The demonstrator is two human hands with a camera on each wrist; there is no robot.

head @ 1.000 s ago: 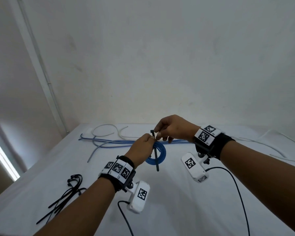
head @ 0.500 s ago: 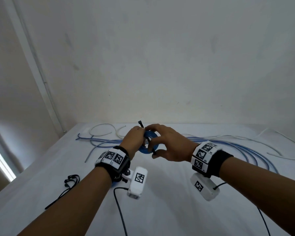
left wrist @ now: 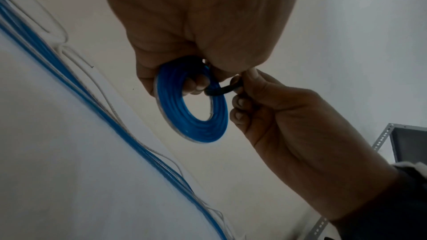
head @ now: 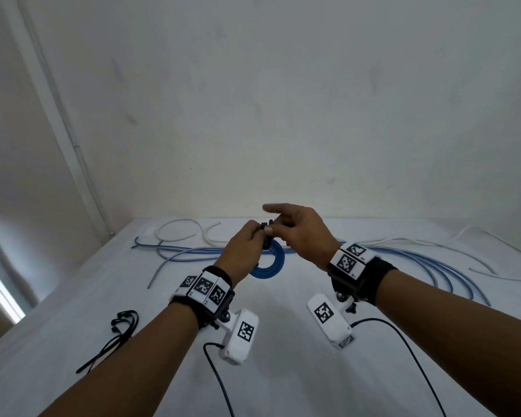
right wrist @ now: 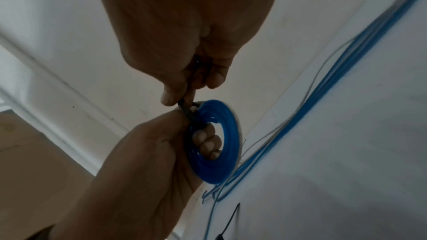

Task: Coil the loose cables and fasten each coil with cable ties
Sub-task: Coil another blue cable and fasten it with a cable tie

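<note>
Okay, left hand (head: 242, 251) is gripping the blue coil (left wrist: 198, 109) at its 12 o'clock, and right hand (head: 304, 236) is pinching the black cable tie (left wrist: 221, 89) there. Best bet: keep the turns squeezed flat and feed the tail through the head before pulling snug.

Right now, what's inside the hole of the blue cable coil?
Fingertips of the left hand poke through the blue coil, and a black cable tie crosses its band, pinched by the right hand. The tie's lock is hidden by fingers.
</note>
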